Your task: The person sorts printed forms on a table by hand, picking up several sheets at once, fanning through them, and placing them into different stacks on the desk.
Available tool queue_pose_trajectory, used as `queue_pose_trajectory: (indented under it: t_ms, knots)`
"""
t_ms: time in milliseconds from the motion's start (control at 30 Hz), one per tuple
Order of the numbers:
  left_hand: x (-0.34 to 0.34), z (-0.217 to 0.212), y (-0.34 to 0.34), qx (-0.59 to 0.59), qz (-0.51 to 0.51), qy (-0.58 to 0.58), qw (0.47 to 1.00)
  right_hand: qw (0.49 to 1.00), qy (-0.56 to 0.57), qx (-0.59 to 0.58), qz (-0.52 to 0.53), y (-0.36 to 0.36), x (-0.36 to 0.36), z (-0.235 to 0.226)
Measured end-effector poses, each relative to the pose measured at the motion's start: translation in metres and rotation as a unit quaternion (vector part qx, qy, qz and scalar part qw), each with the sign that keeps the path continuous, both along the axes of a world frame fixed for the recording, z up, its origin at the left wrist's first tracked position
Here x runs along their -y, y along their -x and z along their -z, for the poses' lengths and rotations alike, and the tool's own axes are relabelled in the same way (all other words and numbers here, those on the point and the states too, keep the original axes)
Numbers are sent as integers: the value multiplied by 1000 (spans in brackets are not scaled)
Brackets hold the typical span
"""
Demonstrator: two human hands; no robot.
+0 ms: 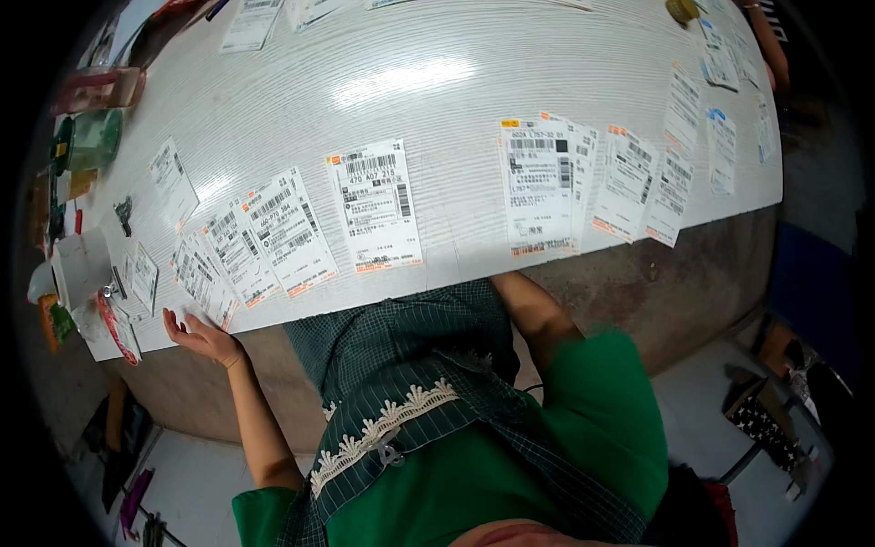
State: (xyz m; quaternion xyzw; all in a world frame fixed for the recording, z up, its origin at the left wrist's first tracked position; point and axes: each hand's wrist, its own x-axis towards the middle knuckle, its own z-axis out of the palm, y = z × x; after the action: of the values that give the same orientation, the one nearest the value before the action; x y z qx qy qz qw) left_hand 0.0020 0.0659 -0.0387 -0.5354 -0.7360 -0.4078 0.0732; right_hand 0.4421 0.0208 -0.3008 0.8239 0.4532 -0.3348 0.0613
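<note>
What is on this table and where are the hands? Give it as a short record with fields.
surface: white table
main items: printed shipping labels laid in rows along the near edge
left hand: left hand open, palm up at the table edge, fingertips beside the leftmost labels
right hand: hidden under the table; only the forearm shows
left end: green packets and small clutter

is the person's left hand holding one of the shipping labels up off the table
No, the left hand rests open at the table edge, fingertips beside the nearest shipping labels, which lie flat.
</note>
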Motion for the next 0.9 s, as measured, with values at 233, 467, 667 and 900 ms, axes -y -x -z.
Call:
queue_pose_trajectory:
  t_ms: [233, 467, 667, 900]
  knots:
    - [-40, -50, -155, 177, 318, 89, 927, 918, -235, -214, 236, -86, 53, -87]
    - [-116, -43, -392, -39, 629, 106, 769, 646, -327, -599, 341, -91, 39, -246]
    - [-104, 35, -378, -104, 639, 81, 758, 674, -213, -630, 321, -70, 32, -275]
    - [-27, 6, -338, -80, 662, 178, 724, 829, -256, -467, 170, -47, 43, -246]
